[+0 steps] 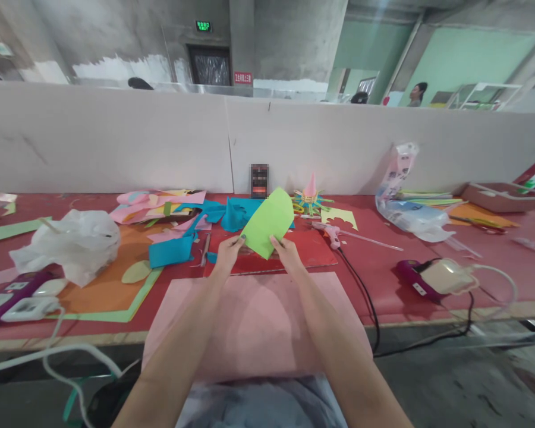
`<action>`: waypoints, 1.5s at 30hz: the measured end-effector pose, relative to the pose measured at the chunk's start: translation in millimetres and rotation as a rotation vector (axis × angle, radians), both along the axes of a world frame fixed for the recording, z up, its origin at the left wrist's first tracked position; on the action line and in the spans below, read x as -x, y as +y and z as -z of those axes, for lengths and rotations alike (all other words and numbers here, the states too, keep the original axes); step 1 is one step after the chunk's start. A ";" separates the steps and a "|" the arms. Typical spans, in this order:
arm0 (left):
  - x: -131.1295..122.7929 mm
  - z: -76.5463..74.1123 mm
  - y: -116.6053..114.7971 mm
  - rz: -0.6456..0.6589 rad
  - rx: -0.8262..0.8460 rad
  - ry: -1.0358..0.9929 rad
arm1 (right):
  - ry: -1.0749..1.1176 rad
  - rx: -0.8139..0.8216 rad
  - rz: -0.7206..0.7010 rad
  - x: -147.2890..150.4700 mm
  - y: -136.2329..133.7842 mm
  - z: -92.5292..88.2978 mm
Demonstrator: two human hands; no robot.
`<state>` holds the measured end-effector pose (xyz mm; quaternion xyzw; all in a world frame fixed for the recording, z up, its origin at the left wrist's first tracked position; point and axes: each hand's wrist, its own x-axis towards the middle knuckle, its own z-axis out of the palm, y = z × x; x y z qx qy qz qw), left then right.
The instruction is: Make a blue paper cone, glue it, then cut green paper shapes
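Between my two hands a bright green sheet of paper (270,223) is held up above the table, tilted, with one end rounded. My left hand (230,252) pinches its lower left edge. At its lower corner my right hand (288,252) grips it between thumb and fingers. Beneath lies a red board (314,249), and nearer to me a large pink sheet (267,321) hangs over the table's front edge. Behind the green paper are blue paper pieces (234,215) and a paper craft with a pink cone (311,189).
A pink glue gun (333,235) with a black cord lies to the right. Power strips (421,279) sit at both sides. A crumpled plastic bag (74,241) and paper scraps (147,205) are on the left. Scissors (484,224) and a tray (508,197) stand far right, before a white partition (160,142).
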<state>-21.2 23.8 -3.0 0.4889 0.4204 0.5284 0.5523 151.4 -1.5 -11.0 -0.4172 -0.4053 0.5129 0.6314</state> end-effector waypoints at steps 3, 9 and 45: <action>1.6 0.2 1.1 -0.025 0.000 -0.006 | -0.088 -0.008 -0.144 3.4 -3.4 -3.1; -0.7 2.0 1.4 -0.023 -0.004 -0.028 | -0.113 0.104 -0.239 4.6 -4.8 -3.1; -7.2 -3.0 -8.3 0.252 0.065 0.119 | 0.495 0.009 0.053 -22.0 0.0 -15.4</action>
